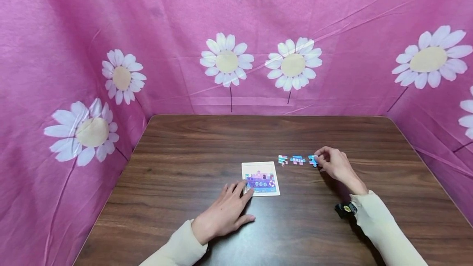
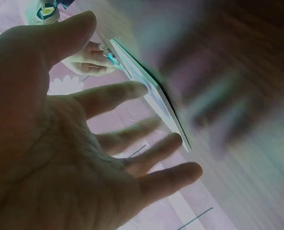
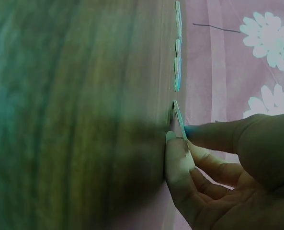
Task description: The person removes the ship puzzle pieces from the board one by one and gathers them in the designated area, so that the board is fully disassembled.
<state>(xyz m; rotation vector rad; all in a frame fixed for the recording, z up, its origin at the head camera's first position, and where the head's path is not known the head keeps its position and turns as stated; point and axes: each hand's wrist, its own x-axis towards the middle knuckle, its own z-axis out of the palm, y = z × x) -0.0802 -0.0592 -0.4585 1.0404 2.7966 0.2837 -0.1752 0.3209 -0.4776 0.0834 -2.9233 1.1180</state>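
Note:
My right hand [image 1: 334, 166] pinches a blue-and-white jigsaw piece [image 1: 313, 160] between thumb and fingers. In the right wrist view, that piece [image 3: 178, 117] is tilted, one edge close to the tabletop. My left hand [image 1: 226, 213] lies with its fingers spread, fingertips at the left edge of a white-framed puzzle tray [image 1: 258, 163]. Joined pieces [image 1: 260, 183] in the tray's lower part form a purple boat on blue water; the upper part shows pale backing. Two loose pieces, a striped one [image 1: 282, 160] and a blue-and-pink one [image 1: 297, 160], lie between tray and right hand.
Everything lies on a dark wood-grain table [image 1: 196, 147]. A pink curtain [image 1: 258, 7] printed with white daisies hangs behind the table and along both sides. A small black device [image 1: 346, 209] is strapped at my right wrist.

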